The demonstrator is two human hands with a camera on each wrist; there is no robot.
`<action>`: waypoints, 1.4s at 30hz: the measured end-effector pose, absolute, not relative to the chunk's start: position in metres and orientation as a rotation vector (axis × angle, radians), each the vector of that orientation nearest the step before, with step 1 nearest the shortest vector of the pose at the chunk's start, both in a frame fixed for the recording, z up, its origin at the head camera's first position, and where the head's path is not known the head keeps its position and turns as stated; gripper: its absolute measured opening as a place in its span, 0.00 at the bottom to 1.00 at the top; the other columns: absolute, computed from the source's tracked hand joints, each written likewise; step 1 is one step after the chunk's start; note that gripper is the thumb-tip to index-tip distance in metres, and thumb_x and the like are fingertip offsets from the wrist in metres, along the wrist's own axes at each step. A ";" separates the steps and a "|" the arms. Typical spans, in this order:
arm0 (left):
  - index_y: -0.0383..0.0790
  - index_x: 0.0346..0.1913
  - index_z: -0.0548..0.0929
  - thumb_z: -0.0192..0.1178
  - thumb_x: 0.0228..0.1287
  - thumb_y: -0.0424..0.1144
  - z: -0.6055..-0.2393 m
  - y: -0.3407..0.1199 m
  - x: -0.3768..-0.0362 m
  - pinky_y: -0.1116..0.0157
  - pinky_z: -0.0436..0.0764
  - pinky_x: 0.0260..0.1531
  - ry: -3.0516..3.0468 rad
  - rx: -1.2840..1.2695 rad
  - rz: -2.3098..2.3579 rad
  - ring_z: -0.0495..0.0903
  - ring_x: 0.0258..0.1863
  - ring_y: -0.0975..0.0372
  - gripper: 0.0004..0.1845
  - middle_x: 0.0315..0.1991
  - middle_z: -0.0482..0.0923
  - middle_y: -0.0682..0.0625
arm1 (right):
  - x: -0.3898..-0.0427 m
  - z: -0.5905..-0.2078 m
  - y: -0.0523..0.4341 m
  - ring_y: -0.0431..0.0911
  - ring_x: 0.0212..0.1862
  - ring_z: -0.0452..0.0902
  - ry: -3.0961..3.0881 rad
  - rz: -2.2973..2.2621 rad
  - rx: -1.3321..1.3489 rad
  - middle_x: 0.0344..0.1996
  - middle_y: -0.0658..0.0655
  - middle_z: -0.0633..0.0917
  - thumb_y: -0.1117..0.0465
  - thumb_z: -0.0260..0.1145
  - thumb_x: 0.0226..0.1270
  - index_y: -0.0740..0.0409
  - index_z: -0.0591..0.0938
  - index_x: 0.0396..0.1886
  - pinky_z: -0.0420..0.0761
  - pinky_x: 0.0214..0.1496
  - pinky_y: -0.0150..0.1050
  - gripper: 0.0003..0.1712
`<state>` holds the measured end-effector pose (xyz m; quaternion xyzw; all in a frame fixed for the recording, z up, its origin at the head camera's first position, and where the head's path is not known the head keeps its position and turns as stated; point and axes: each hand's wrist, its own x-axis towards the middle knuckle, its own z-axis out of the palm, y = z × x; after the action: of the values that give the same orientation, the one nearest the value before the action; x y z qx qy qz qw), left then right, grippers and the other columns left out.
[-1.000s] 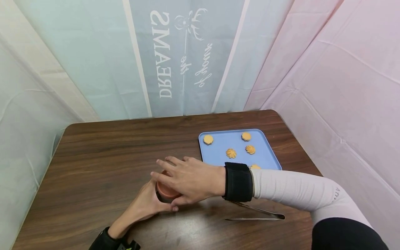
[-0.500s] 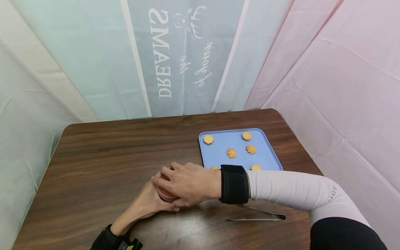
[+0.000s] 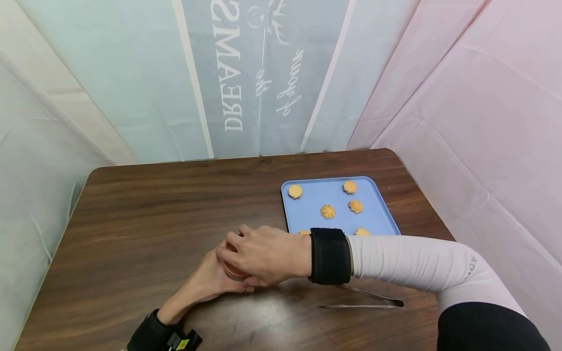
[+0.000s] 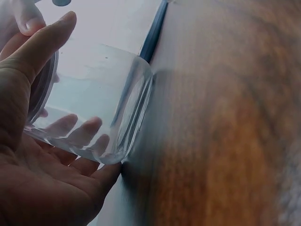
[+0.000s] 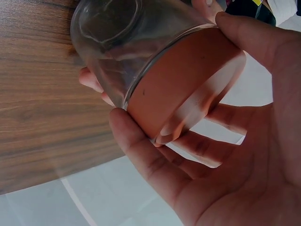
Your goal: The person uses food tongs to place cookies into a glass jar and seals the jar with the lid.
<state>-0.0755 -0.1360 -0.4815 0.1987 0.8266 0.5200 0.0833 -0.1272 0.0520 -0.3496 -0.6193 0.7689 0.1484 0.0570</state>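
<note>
The clear jar (image 4: 94, 80) is to the left of the blue tray (image 3: 307, 204) and closer to the person. The left hand (image 3: 210, 279) wraps its fingers round the jar. The right hand (image 3: 268, 256) grips the orange-brown lid (image 5: 183, 77) on top, with fingers bent round its edge. Yellow cookies (image 3: 327, 211) lie on the tray. Metal tongs (image 3: 397, 303) lie on the brown table (image 3: 153, 219), on the person's side of the tray.

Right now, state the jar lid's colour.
The lid is reddish orange-brown, seen best in the right wrist view.
</note>
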 end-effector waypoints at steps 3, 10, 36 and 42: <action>0.38 0.79 0.62 0.84 0.51 0.52 -0.481 -0.136 -0.077 0.61 0.84 0.53 2.438 0.601 1.558 0.84 0.56 0.59 0.57 0.65 0.79 0.47 | -0.129 -0.349 0.053 0.45 0.52 0.77 2.321 0.417 -1.892 0.59 0.53 0.78 0.32 0.69 0.70 0.48 0.75 0.72 0.83 0.39 0.32 0.40; 0.40 0.78 0.63 0.84 0.53 0.51 -0.481 -0.138 -0.077 0.63 0.84 0.52 2.415 0.610 1.553 0.84 0.55 0.60 0.55 0.64 0.80 0.47 | -0.134 -0.348 0.053 0.44 0.54 0.74 2.228 0.371 -1.926 0.62 0.52 0.76 0.36 0.72 0.70 0.47 0.74 0.73 0.83 0.42 0.31 0.39; 0.46 0.77 0.69 0.83 0.55 0.51 -0.482 -0.141 -0.079 0.63 0.83 0.55 2.348 0.646 1.559 0.82 0.56 0.64 0.49 0.65 0.79 0.52 | -0.149 -0.342 0.051 0.47 0.65 0.69 1.971 0.486 -2.091 0.70 0.52 0.71 0.43 0.75 0.69 0.40 0.73 0.76 0.85 0.52 0.38 0.38; 0.44 0.76 0.70 0.83 0.55 0.49 -0.483 -0.140 -0.078 0.63 0.83 0.56 2.313 0.655 1.610 0.82 0.58 0.61 0.48 0.66 0.79 0.49 | -0.146 -0.337 0.050 0.48 0.67 0.69 2.019 0.480 -2.075 0.71 0.53 0.70 0.38 0.76 0.66 0.42 0.68 0.79 0.85 0.55 0.43 0.47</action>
<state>-0.0782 -0.1402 -0.4831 0.2248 0.7933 0.5522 0.1237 -0.1456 0.0503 -0.3366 -0.7033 0.6842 0.1628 0.1035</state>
